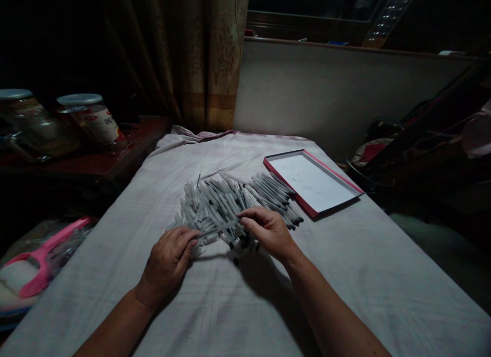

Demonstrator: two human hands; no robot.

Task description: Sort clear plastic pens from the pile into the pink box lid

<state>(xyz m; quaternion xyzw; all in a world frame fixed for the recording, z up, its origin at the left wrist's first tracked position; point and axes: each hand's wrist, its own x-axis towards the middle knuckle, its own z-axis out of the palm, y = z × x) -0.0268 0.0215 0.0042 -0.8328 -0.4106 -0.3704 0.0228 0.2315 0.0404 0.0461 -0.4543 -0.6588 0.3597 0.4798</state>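
A heap of several grey pens with dark tips (230,201) lies in the middle of a table covered with a pale cloth (345,275). My left hand (169,262) and my right hand (268,231) pinch the two ends of one pen (218,229), held level just above the near edge of the heap. Both hands have their fingers closed on it. Some pens lie under my right hand, partly hidden.
A shallow red-rimmed box lid (312,180) with a white inside lies right of the heap. Two lidded jars (90,119) stand on a dark side table at the left. A pink plastic tool (42,254) lies lower left. A curtain (199,60) hangs behind.
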